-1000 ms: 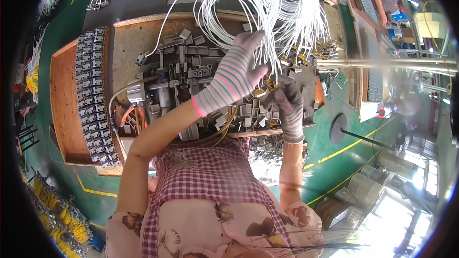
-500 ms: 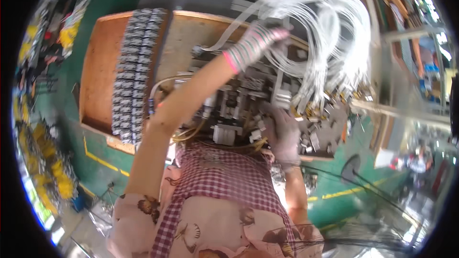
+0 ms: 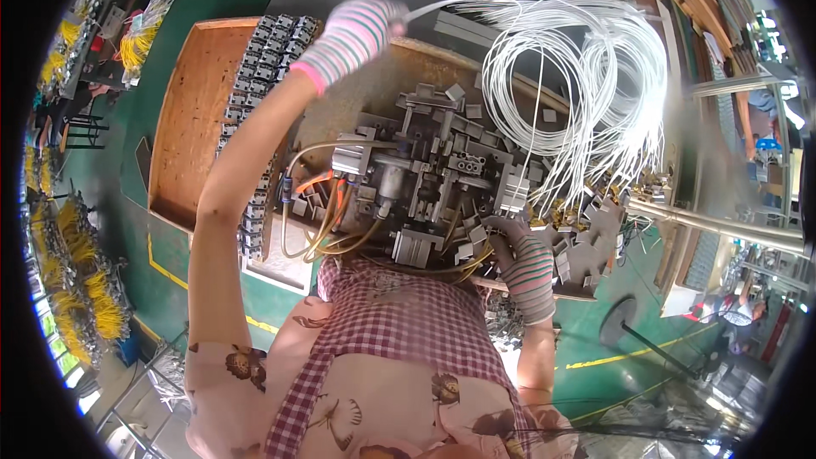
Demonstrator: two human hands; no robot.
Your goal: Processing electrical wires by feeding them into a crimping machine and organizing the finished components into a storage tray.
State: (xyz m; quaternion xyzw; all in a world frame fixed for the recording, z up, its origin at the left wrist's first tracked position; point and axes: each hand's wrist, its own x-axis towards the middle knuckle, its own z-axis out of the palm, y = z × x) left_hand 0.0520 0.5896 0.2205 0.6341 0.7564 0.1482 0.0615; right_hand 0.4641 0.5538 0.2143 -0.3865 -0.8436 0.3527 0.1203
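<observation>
My left hand (image 3: 357, 34), in a striped knit glove, is raised above the far left of a metal fixture (image 3: 425, 170). Its fingers are closed round one end of the white cables (image 3: 463, 2). From there the strands run right to a big coiled bundle, whose loose ends hang down on the right. My right hand (image 3: 525, 270), gloved too, is low at the fixture's near right corner. Its fingers are curled in by small metal pieces (image 3: 463, 252); whatever they hold is hidden. Tan air hoses (image 3: 319, 242) loop along the fixture's left side.
Rows of metal connector parts (image 3: 268, 51) line a wooden tray (image 3: 183, 127) at left. Loose metal blocks (image 3: 586, 242) lie heaped right of the fixture. A pale rail (image 3: 714, 228) juts in at right, and a round dark disc on a stand (image 3: 618, 320) is below it.
My left hand has swept left from above the fixture, drawing the cable end out straighter. My right hand has shifted slightly down and right. The fixture between them is now uncovered.
</observation>
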